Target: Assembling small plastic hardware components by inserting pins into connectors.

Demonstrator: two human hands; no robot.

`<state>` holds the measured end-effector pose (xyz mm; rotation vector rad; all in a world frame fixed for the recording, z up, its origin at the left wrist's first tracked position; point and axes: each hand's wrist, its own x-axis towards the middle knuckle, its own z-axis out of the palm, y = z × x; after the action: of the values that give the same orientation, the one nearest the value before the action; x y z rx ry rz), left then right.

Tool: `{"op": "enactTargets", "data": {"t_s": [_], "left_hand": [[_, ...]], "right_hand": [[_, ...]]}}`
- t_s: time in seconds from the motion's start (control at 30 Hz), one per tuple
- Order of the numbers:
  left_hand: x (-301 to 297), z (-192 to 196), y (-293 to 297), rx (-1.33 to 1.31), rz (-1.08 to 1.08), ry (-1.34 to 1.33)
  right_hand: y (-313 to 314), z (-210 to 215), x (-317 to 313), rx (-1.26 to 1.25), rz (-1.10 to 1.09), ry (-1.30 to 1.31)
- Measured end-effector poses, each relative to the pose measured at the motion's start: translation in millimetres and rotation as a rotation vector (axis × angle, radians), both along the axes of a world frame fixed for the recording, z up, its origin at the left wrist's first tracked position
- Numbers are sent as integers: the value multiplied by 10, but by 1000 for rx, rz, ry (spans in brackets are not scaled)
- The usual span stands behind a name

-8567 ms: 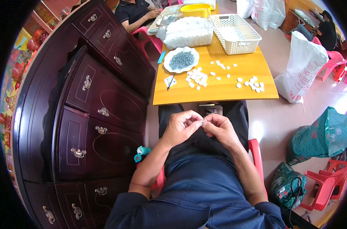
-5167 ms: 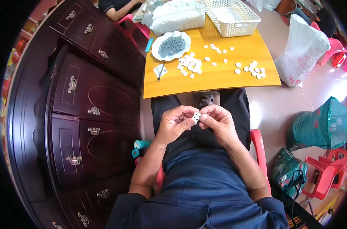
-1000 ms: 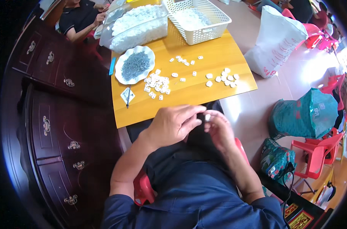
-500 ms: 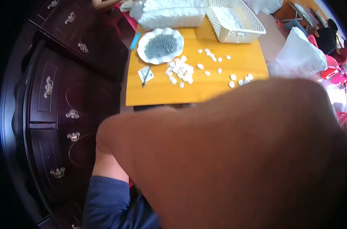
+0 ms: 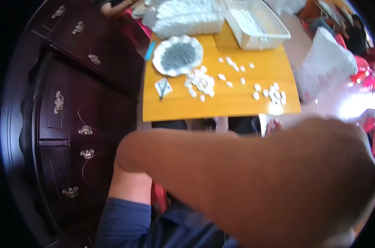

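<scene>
A blurred arm crosses the lower half of the head view, bent at the elbow below a navy sleeve [image 5: 125, 219]. It appears to be my left arm. Its far end, which seems to be my left hand [image 5: 323, 173], is very close on the right, with the fingers not distinguishable. My right hand is out of sight. Beyond the arm, a pile of small white pieces [image 5: 202, 82] lies on the yellow table [image 5: 224, 105]. Another cluster of white pieces [image 5: 276, 95] sits near its front right corner. A scalloped white plate [image 5: 157, 67] holds many thin dark-grey pieces [image 5: 178, 56].
At the table's back stand a clear bin [image 5: 189, 29] of white items and a white perforated basket [image 5: 264, 42]. A blue strip [image 5: 150, 50] and a small card [image 5: 163, 86] lie left. Dark drawers [image 5: 100, 103] border the left; a large white sack [image 5: 326, 68] stands right.
The arm has dropped lower in the picture, uncovering the table's front edge and the white cluster at its right corner. The whole view has shifted slightly.
</scene>
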<state>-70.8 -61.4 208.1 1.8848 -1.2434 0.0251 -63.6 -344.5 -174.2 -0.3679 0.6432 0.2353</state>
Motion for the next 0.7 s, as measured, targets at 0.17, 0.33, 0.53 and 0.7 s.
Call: {"op": "enactTargets", "data": {"t_s": [0.17,0.33,0.53,0.7], "left_hand": [[444,-1269,-88,1,207,-65],[612,-2418,28,328,518,-74],[649,-2750,-131,490,505,-233],[472,-2780,-284,490,456,-224]], "right_hand": [[340,288,252,-143,48,-77],[463,252,267,44,131,-39],[712,263,389,47,149,-30],[717,265,410,116,105,-99]]}}
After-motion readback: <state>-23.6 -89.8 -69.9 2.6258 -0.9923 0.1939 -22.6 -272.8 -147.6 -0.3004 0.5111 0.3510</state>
